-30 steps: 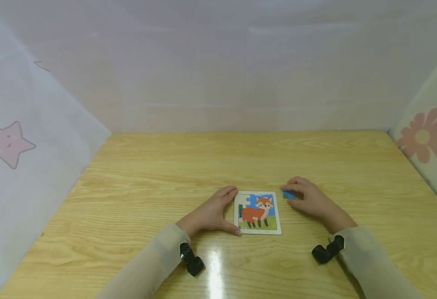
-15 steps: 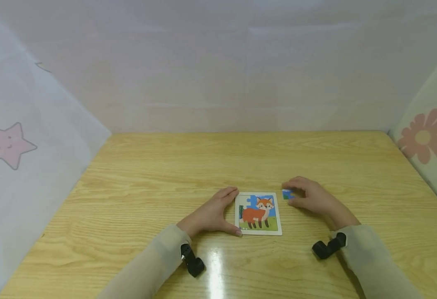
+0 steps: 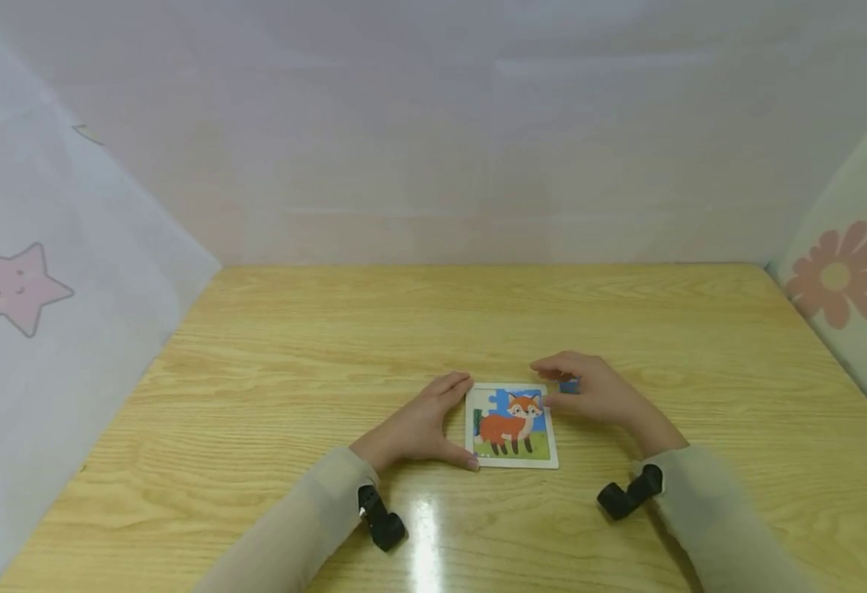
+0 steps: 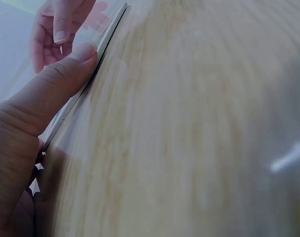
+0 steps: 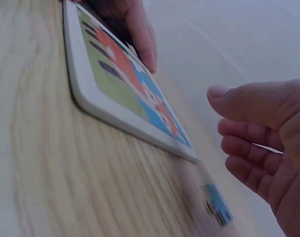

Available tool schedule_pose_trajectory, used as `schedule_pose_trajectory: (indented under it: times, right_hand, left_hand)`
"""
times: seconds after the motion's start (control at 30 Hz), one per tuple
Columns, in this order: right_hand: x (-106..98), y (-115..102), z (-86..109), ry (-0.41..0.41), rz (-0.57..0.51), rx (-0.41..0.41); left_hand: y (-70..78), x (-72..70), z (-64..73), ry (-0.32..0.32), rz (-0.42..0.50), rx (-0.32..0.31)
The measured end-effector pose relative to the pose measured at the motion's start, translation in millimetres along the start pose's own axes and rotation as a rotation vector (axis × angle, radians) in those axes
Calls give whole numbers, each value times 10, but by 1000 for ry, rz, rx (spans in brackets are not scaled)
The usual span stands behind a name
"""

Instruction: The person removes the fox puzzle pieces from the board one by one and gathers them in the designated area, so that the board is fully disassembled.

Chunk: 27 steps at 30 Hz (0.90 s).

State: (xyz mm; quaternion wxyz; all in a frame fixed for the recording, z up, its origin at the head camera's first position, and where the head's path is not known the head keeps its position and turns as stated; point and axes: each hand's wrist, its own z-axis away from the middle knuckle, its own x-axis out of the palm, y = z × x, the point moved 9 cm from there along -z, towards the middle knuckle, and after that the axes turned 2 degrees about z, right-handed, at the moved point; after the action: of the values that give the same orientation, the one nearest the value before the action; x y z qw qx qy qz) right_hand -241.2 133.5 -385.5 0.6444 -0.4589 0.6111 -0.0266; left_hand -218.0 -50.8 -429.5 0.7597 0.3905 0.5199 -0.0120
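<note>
A square jigsaw board (image 3: 516, 464) with a white rim and a fox picture lies flat on the table. Its upper left corner shows a bare pale patch. My left hand (image 3: 417, 424) holds the board's left side, thumb at the near corner and fingers at the far one. Just right of the board a small blue and green jigsaw piece (image 3: 569, 387) lies on the table, partly covered by my right hand (image 3: 602, 397). In the right wrist view that piece (image 5: 217, 205) sits apart from the fingers, which are loosely bent around nothing.
The wooden table (image 3: 314, 329) reaches back to a pale cloth wall (image 3: 403, 148). Side cloths carry a pink star (image 3: 14, 288) at left and a red flower (image 3: 836, 276) at right. Black wrist cameras (image 3: 381, 519) sit on both sleeves.
My right hand has moved left, so its fingertips are now by the board's upper right corner. The jigsaw piece stays on the table beneath it. My left hand keeps its place.
</note>
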Motion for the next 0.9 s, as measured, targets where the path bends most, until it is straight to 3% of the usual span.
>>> schedule_pose_trajectory:
  times: [0.2, 0.6, 0.9]
  right_hand:
    - [149, -138, -92, -45, -66, -68]
    - [359, -155, -256, -110, -70, -76]
    - [457, -190, -328, -205, -74, -79]
  left_hand:
    - [4, 2, -1, 3, 12, -2]
    - [-4, 4, 1, 13, 14, 8]
    - [-13, -1, 0, 19, 20, 8]
